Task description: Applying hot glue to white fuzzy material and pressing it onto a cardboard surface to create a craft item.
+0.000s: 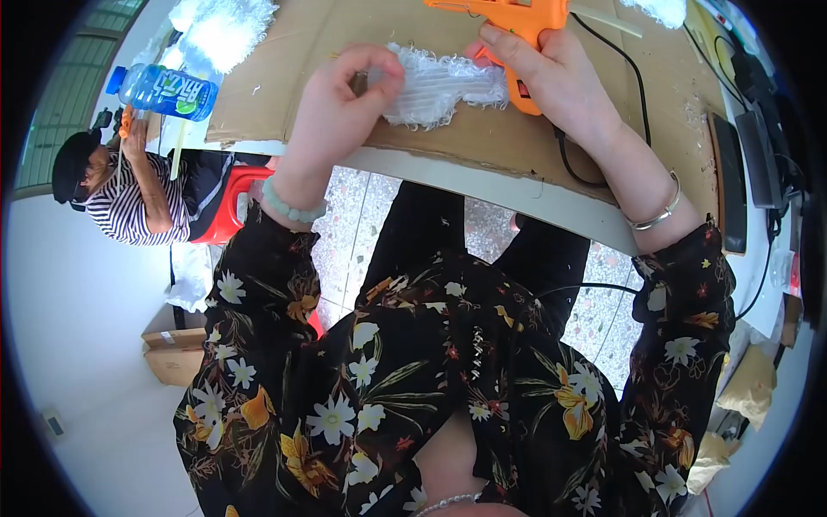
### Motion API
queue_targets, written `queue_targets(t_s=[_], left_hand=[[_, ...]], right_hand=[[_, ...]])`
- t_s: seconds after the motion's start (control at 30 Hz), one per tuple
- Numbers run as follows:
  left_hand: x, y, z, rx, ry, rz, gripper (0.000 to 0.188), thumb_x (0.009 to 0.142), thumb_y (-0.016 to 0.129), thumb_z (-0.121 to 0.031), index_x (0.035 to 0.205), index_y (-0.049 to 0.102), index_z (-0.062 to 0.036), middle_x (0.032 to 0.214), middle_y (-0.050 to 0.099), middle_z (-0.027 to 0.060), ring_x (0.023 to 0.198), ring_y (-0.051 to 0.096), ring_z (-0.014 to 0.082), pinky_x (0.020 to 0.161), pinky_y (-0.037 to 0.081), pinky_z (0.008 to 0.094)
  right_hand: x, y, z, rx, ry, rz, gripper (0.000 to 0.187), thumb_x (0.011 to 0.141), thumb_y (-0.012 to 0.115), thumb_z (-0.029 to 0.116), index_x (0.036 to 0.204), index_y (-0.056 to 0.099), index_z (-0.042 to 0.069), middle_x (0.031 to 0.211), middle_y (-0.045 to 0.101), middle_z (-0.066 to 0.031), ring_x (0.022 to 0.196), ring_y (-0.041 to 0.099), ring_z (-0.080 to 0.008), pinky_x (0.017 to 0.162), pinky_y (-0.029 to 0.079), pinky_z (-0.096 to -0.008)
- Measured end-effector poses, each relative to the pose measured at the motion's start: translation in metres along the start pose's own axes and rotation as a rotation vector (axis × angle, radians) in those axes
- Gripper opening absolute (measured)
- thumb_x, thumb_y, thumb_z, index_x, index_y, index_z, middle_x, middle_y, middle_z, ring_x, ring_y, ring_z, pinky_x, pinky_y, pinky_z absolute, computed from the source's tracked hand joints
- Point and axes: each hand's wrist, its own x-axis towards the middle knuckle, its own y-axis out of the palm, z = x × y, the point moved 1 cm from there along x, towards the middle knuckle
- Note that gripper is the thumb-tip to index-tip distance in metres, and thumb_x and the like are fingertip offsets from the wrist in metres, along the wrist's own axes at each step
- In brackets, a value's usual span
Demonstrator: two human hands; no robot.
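White fluffy fabric piece lies on the cardboard sheet; the left hand pinches its left end, while the right hand grips an orange glue gun just above it.

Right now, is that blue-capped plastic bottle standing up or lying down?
Lying down: the bottle rests on its side at the table's far left edge, blue cap pointing left.

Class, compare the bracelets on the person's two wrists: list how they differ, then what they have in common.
The left-wrist bracelet is a string of pale green round beads; the right-wrist bracelet is a smooth, thin silver metal band. The beaded one sits snug against the floral cuff, while the silver one sits loose and tilted, further from its cuff. Both circle a bare wrist just past a dark floral sleeve.
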Motion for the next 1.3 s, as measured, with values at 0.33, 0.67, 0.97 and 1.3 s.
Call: queue_targets(t_s=[0.33, 0.67, 0.97, 1.3], left_hand=[[-0.001, 0.015, -0.025, 0.456, 0.389, -0.163, 0.024, 0.076, 0.074, -0.014, 0.097, 0.066, -0.0064, 0.101, 0.064, 0.0069, 0.098, 0.058, 0.0224, 0.084, 0.045, 0.0326], [-0.01, -0.044, -0.012, 0.301, 0.311, -0.42, 0.014, 0.078, 0.071, -0.004, 0.091, 0.065, -0.003, 0.094, 0.064, 0.0065, 0.097, 0.058, 0.0191, 0.084, 0.046, 0.0309], [-0.032, -0.01, -0.016, 0.733, 0.697, -0.265, 0.033, 0.059, 0.079, -0.008, 0.089, 0.065, -0.009, 0.095, 0.059, 0.0045, 0.099, 0.056, 0.0271, 0.087, 0.045, 0.044], [-0.013, -0.005, -0.015, 0.69, 0.738, -0.114, 0.016, 0.068, 0.072, -0.007, 0.081, 0.063, -0.0099, 0.098, 0.058, 0.0025, 0.105, 0.054, 0.0269, 0.091, 0.042, 0.0447]], right_hand=[[-0.002, 0.001, 0.005, 0.04, -0.012, 0.031, 0.041, 0.093, 0.057, 0.04, 0.094, 0.072, 0.003, 0.066, 0.052, 0.0055, 0.058, 0.038, -0.0029, 0.052, 0.033, -0.0213], [0.003, -0.003, -0.005, 0.032, -0.042, 0.077, 0.035, 0.096, 0.055, 0.033, 0.11, 0.061, 0.002, 0.093, 0.067, -0.0015, 0.081, 0.054, -0.006, 0.075, 0.045, -0.0225], [0.004, -0.005, -0.014, 0.011, 0.003, 0.065, 0.034, 0.097, 0.054, 0.032, 0.112, 0.06, 0.002, 0.099, 0.068, -0.0016, 0.09, 0.057, -0.0066, 0.083, 0.046, -0.0237], [0.004, -0.006, -0.013, -0.01, 0.044, 0.075, 0.033, 0.097, 0.054, 0.031, 0.112, 0.06, 0.002, 0.099, 0.068, -0.0019, 0.09, 0.058, -0.0072, 0.083, 0.046, -0.0247]])
